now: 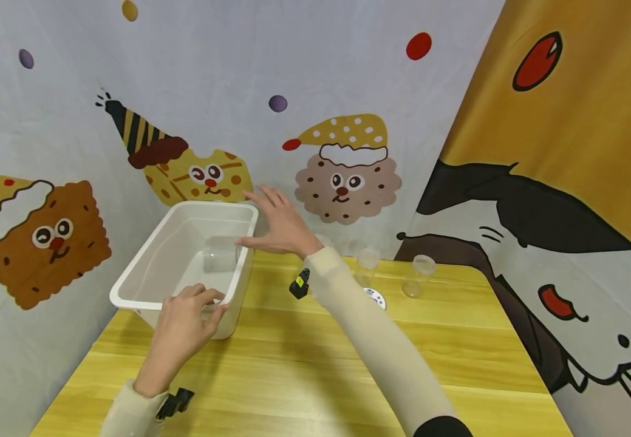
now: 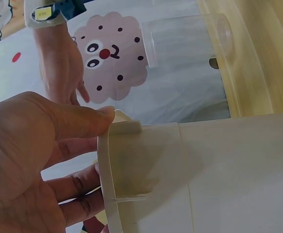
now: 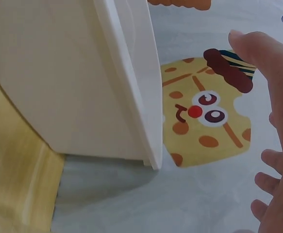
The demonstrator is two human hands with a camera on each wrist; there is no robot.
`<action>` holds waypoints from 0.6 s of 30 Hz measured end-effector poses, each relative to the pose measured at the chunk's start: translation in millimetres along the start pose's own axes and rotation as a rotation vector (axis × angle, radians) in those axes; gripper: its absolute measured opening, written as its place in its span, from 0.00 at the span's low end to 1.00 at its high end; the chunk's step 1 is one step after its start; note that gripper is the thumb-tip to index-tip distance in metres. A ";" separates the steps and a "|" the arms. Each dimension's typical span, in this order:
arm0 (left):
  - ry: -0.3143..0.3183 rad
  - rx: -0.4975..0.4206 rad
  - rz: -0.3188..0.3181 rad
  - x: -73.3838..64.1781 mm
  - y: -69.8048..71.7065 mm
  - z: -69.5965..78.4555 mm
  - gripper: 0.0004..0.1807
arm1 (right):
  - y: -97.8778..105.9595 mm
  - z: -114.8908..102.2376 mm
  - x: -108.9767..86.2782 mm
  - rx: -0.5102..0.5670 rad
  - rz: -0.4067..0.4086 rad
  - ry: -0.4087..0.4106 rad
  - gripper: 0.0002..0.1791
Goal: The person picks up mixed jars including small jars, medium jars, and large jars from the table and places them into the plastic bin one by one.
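A white plastic bin (image 1: 129, 297) stands at the left of the table, with a clear container (image 1: 219, 260) lying inside it. My left hand (image 1: 184, 321) pinches the bin's rim near its front right corner. In the left wrist view the thumb (image 2: 90, 119) lies on one side of that rim and the fingers on the other. By the far right corner of the bin, my right hand (image 1: 279, 229) is spread, its thumb apart from its fingers. The right wrist view shows a gap between that hand (image 3: 282, 97) and the bin wall (image 3: 83, 92).
Clear plastic jars (image 1: 418, 276) stand near the table's back edge, one partly hidden behind my right wrist. A round printed disc (image 1: 375, 297) lies beside them. A cartoon-printed cloth (image 1: 200, 73) hangs behind the wooden table (image 1: 304, 364).
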State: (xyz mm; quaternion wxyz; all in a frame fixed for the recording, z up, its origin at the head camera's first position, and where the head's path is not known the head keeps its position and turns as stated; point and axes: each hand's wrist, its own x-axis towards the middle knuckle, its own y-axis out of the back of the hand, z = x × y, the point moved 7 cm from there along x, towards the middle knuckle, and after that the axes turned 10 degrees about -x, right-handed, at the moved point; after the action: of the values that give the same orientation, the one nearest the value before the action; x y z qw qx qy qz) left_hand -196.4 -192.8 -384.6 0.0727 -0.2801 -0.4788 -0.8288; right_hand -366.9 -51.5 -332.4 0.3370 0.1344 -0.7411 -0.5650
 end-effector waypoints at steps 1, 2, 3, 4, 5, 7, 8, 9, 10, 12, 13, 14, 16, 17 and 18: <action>-0.002 -0.001 0.004 0.1 0.2 0.2 0.09 | 1.4 1.3 -1.5 -0.014 0.006 -0.002 0.52; -0.002 -0.003 0.006 0.1 0.2 0.2 0.09 | 2.7 2.8 -3.1 -0.031 0.012 -0.002 0.52; -0.002 -0.005 0.008 0.2 0.4 0.3 0.09 | 4.4 4.1 -4.8 -0.044 0.021 -0.002 0.52; -0.002 -0.005 0.010 0.3 0.7 0.3 0.09 | 5.9 5.3 -6.6 -0.060 0.027 -0.001 0.52; -0.002 -0.006 0.011 0.4 1.0 0.3 0.09 | 7.3 6.6 -8.4 -0.073 0.032 -0.002 0.52; -0.003 -0.004 0.013 0.4 1.5 0.6 0.09 | 10.0 9.5 -12.3 -0.097 0.042 -0.005 0.53; -0.002 -0.004 0.014 0.4 1.7 0.6 0.09 | 11.6 10.9 -14.4 -0.100 0.049 -0.006 0.53; -0.002 -0.003 0.014 0.4 1.9 0.7 0.09 | 12.9 12.5 -16.5 -0.105 0.053 -0.012 0.53; -0.001 -0.003 0.013 0.4 2.0 0.8 0.09 | 13.9 14.2 -18.8 -0.111 0.055 -0.017 0.53; 0.001 -0.002 0.012 0.3 2.1 1.1 0.09 | 15.5 17.8 -23.0 -0.113 0.062 -0.030 0.53; 0.002 -0.003 0.011 0.3 2.1 1.2 0.09 | 16.2 19.6 -24.9 -0.120 0.064 -0.035 0.53; 0.003 -0.004 0.011 0.3 2.1 1.3 0.09 | 17.0 21.0 -27.1 -0.126 0.069 -0.039 0.53; 0.003 -0.006 0.011 0.3 2.3 1.8 0.09 | 18.3 24.0 -31.4 -0.138 0.074 -0.048 0.53; 0.002 -0.008 0.011 0.2 2.3 2.1 0.09 | 19.0 25.3 -33.4 -0.142 0.078 -0.050 0.53; 0.002 -0.009 0.012 0.2 2.4 2.3 0.09 | 19.3 26.4 -35.5 -0.149 0.079 -0.053 0.53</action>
State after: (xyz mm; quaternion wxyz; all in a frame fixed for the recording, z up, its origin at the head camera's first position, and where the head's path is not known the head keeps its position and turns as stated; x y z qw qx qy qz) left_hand -194.8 -192.1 -381.9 0.0766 -0.2826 -0.4734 -0.8308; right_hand -354.5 -4.9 -330.4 0.3483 0.0648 -0.7104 -0.6081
